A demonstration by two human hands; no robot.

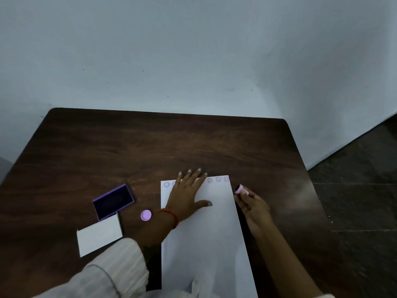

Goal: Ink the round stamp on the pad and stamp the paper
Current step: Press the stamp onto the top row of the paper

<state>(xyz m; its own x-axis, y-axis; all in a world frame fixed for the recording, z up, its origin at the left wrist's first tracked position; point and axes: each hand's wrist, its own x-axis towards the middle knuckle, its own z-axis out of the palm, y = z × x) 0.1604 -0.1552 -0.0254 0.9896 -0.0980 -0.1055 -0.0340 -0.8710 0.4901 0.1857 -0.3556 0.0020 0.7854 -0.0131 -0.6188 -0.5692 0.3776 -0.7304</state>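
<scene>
Dark brown wood-grain table [150, 147] against a pale blue-grey wall [193, 50], dark tiled floor [361, 190] off to the right

Small round lilac plastic stamp [242, 189] sits in the right hand [253, 208], fingers closed around its body, held in the air just off the right edge of the paper, tilted, with its dark face turned up and to the left; not touching the sheet

Long white paper sheet [206, 244] lies lengthwise in front of the person. Row of faint blue round stamp marks [218, 179] runs along its far edge, some partly hidden under the other hand

Left hand [189, 194] is flat on the upper part of the paper, palm down, fingers spread, fingertips reaching past the far edge onto the table; grips nothing. Orange-red thread band [171, 216] on that wrist, ribbed white sleeve [111, 269] below it

Round lilac stamp cap [146, 215] lies on the table just left of the paper, near the left wrist

Rectangular purple ink pad [113, 201] lies open further left, dark inked surface up. White rectangular lid or card [99, 236] touches its near edge; cannot tell if the two are hinged
</scene>
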